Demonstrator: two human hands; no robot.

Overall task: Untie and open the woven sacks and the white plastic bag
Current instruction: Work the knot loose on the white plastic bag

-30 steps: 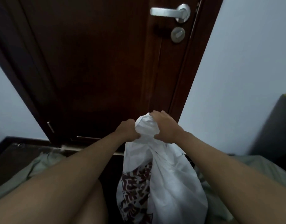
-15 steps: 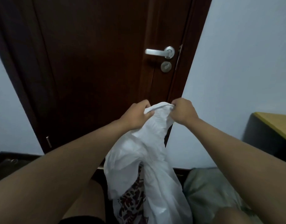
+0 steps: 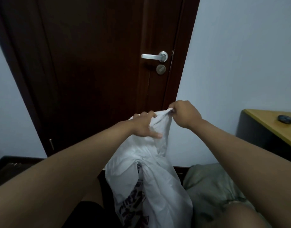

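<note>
1. We see first the door [image 3: 95,66], the largest thing: a dark brown wooden panel with a smooth, flat face, set in a frame of the same colour, standing between two pale matte walls.
2. Next is the white plastic bag [image 3: 151,183], thin and crinkled, with many soft folds. It hangs in front of us between both arms, its top lifted before the lower part of the door, its body falling down between our knees. On its lower front there is a dark printed pattern, which we cannot read.
3. At the lower right lies a woven sack [image 3: 212,185], grey-green, rough and slumped, just beside the bag.
4. At the right edge stands the counter [image 3: 273,127], with a flat yellow wooden top and a dark side. A small dark rounded thing [image 3: 285,119] lies on it; we cannot tell what it is.
5. The left hand [image 3: 144,125] grips the gathered top of the bag, the fingers curled into the plastic and the thumb stretched across the front of it.
6. The right hand [image 3: 185,113] pinches a small twisted corner of the bag's mouth between thumb and bent fingers, near the left hand but not touching it.
7. The door handle [image 3: 155,56] is a silver metal lever, smooth and horizontal, with a round lock [image 3: 161,68] under it.
</note>
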